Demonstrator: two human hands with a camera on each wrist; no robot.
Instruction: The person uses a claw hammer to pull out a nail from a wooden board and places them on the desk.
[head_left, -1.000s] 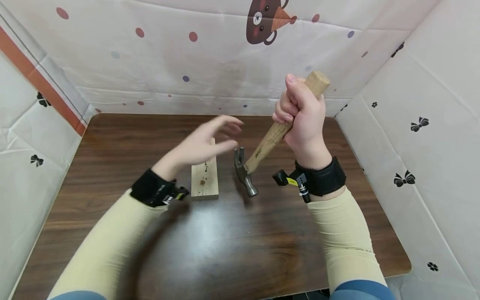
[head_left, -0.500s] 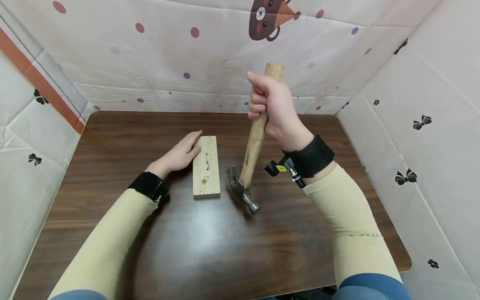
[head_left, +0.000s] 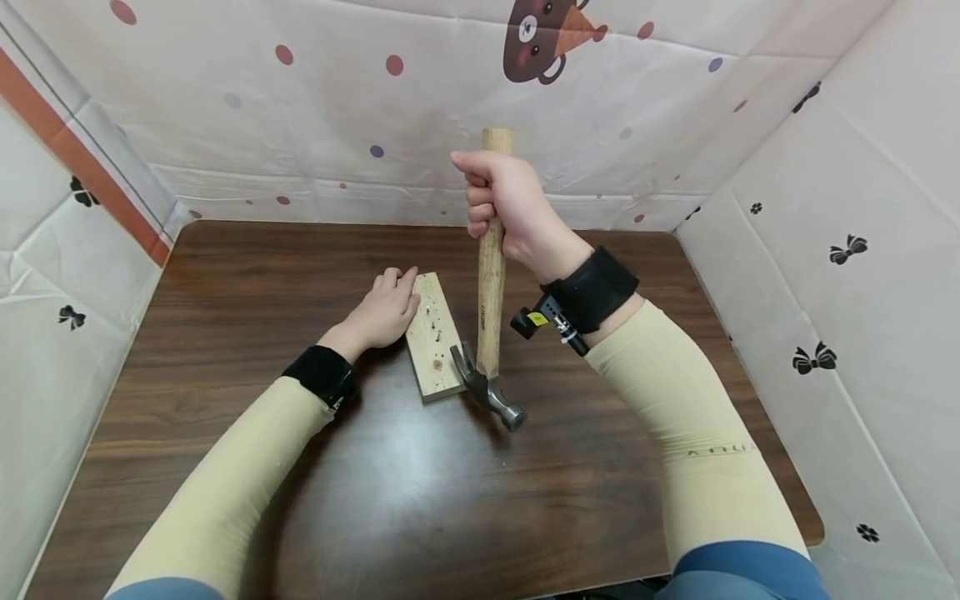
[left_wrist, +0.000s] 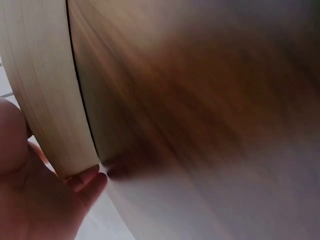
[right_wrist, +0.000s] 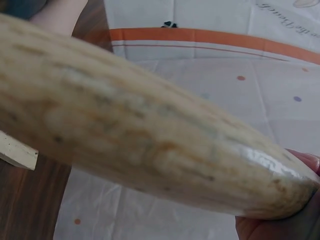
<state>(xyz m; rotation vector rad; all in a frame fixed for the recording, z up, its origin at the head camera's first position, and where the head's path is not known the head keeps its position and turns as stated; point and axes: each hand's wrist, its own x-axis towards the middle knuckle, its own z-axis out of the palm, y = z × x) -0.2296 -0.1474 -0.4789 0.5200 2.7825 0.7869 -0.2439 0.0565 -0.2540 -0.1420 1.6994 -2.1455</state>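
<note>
A short pale wooden board [head_left: 433, 350] lies at a slant on the brown table, with small dark holes and nail-like bits along its top. My left hand [head_left: 384, 310] holds its far left corner; in the left wrist view, fingertips [left_wrist: 93, 189] bend round the board's end and the thumb is at its upper edge. In my right hand [head_left: 510, 200] is a claw hammer [head_left: 491, 308], gripped high on the wooden handle with the head down. Its claw overlaps the board's near right corner in the head view, and its striking face points right and nearer me.
The brown wood-grain table [head_left: 600, 500] spreads around the board. White patterned sheets [head_left: 300, 125] stand behind it and on both sides. Black camera straps wrap both wrists, the right one carrying a small camera [head_left: 523, 322].
The left hand came down from above the board to its far left corner, and the board turned and shifted right. The right hand moved left, bringing the hammer upright with its claw over the board's edge.
</note>
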